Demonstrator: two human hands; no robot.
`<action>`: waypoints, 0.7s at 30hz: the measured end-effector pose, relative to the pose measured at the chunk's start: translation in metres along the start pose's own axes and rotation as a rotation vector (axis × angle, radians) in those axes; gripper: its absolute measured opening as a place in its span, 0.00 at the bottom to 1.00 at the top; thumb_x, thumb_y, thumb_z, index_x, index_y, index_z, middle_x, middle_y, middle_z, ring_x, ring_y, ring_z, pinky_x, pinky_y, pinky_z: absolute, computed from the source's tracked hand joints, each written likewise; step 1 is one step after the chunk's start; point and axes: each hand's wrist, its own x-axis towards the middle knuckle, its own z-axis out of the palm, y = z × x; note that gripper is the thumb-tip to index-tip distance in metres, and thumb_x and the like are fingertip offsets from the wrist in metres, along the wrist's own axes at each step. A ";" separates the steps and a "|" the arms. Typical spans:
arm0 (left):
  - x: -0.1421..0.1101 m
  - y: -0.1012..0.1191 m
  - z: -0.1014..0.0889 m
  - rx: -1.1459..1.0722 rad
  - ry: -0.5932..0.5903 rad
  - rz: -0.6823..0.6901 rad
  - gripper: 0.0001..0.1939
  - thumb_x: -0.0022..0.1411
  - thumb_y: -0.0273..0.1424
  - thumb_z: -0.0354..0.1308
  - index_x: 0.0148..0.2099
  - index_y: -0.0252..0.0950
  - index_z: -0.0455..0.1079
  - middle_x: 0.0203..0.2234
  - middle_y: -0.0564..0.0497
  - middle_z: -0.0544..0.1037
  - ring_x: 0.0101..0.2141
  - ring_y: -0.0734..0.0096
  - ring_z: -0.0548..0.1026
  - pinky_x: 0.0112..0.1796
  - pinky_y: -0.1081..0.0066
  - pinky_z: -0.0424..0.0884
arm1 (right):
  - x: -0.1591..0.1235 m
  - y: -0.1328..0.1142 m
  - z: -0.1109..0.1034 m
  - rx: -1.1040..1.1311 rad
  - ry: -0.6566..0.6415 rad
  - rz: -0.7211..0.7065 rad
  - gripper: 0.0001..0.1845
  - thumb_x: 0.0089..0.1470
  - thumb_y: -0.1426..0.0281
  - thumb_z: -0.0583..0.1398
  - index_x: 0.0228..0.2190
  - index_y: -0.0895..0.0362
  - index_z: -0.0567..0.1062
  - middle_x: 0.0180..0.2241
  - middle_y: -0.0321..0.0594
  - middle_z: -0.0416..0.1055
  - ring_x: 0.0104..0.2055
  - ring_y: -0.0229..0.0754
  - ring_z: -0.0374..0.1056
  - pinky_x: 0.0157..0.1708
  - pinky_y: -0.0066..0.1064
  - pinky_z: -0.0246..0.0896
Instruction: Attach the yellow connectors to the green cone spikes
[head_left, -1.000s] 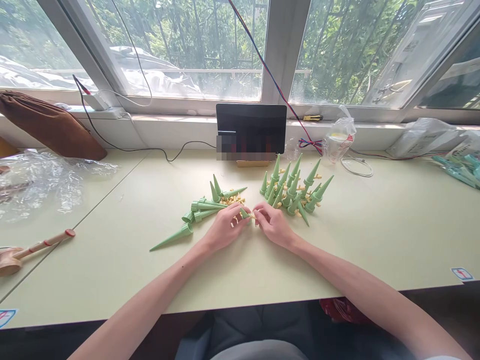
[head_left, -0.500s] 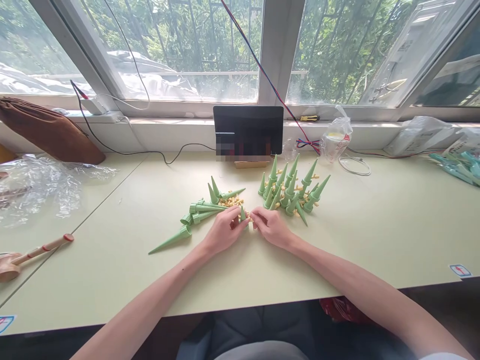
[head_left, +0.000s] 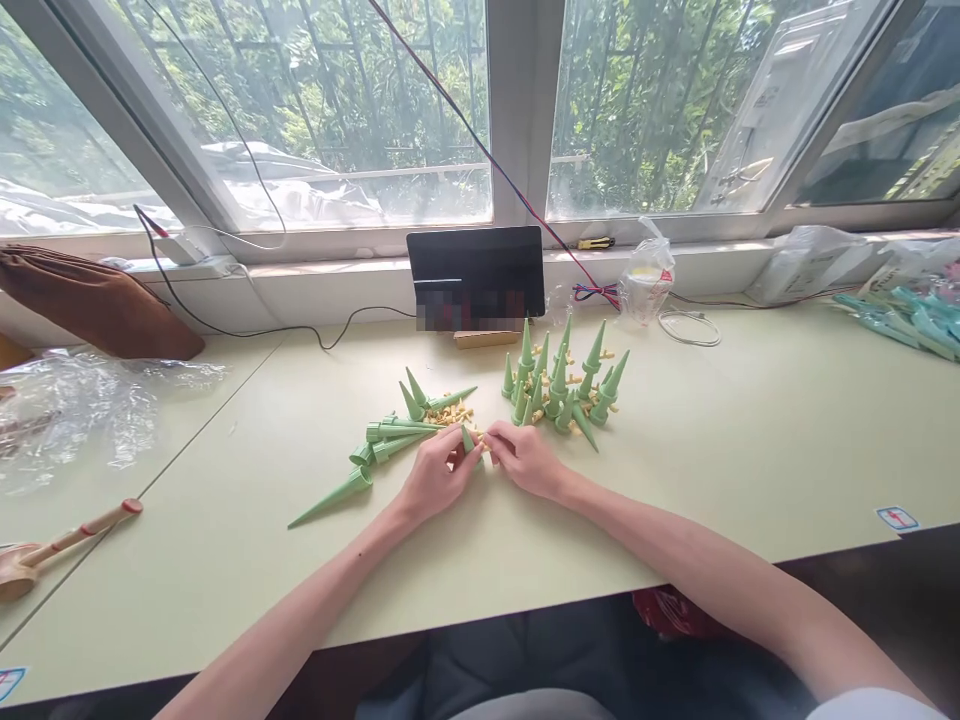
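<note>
My left hand [head_left: 439, 472] is closed around a green plant watering spike [head_left: 467, 440], whose tip points up between the fingers. Pinched in the fingertips of my right hand [head_left: 527, 460] is a small yellow valve [head_left: 484, 440], held against the spike; the exact joint is hidden by fingers. Several loose green spikes [head_left: 390, 430] lie left of my left hand, one apart with its open end [head_left: 363, 476] toward me. A small heap of yellow valves [head_left: 452, 411] sits just beyond that hand. Beyond my right hand, several spikes with yellow valves fitted [head_left: 559, 385] stand upright in a cluster.
A dark tablet [head_left: 476, 270] leans on a small cardboard stand [head_left: 487, 340] at the back. Left are crumpled clear plastic [head_left: 82, 400], a brown pouch [head_left: 105, 305] and a wooden object with a handle [head_left: 75, 535]. A bagged cup [head_left: 646, 285] and coiled white cable [head_left: 690, 328] lie back right.
The spike in my left hand has tilted from lying toward the right to pointing upward. My right fingers stay at the valve. The whole view has shifted a little.
</note>
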 end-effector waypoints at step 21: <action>0.084 -0.007 0.005 0.206 0.201 -0.162 0.11 0.62 0.38 0.57 0.31 0.35 0.70 0.21 0.52 0.72 0.24 0.71 0.70 0.28 0.71 0.66 | 0.001 -0.004 0.007 -0.023 -0.013 0.015 0.10 0.65 0.67 0.53 0.42 0.57 0.72 0.22 0.32 0.69 0.22 0.36 0.63 0.29 0.28 0.58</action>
